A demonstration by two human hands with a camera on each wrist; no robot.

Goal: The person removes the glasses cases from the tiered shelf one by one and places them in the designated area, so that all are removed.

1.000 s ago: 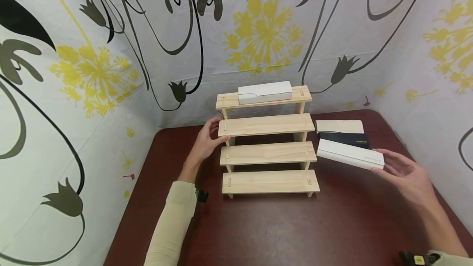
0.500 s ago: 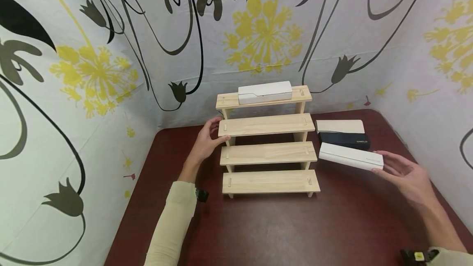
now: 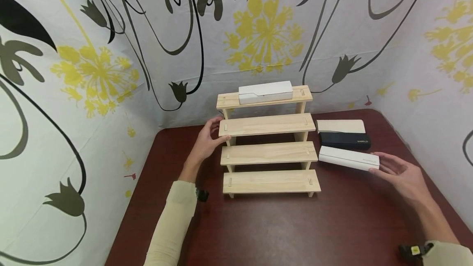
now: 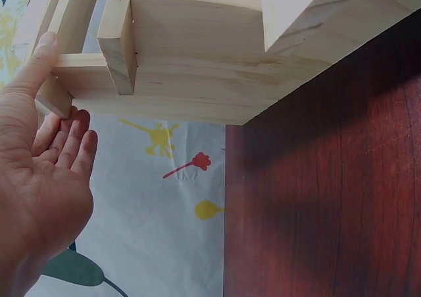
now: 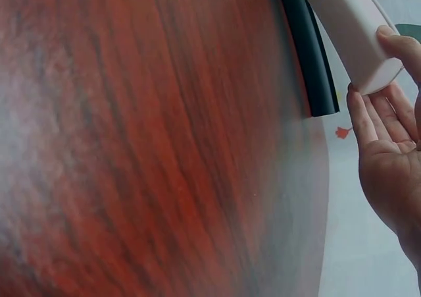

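Note:
In the head view my left hand (image 3: 204,142) grips the left end of a stepped wooden shelf (image 3: 269,153), at its second board from the top. In the left wrist view the thumb lies against the board's end, with the fingers curled on the other side (image 4: 62,129). My right hand (image 3: 404,175) pinches the right end of a long white glasses case (image 3: 348,158) between thumb and fingers. This case is tilted slightly, its left end close to the shelf's right side. The right wrist view shows the thumb on the white case (image 5: 358,37) and fingertips under its end.
A black case (image 3: 344,140) and a cream one (image 3: 340,126) lie on the dark red table (image 3: 273,229), right of the shelf. Another white case (image 3: 265,92) rests on the top board. Flower-patterned cloth (image 3: 266,32) surrounds the table at the back and sides.
My right hand has shifted slightly left and toward me, bringing the white case down from the black case, so more of that one shows. The left hand stays put.

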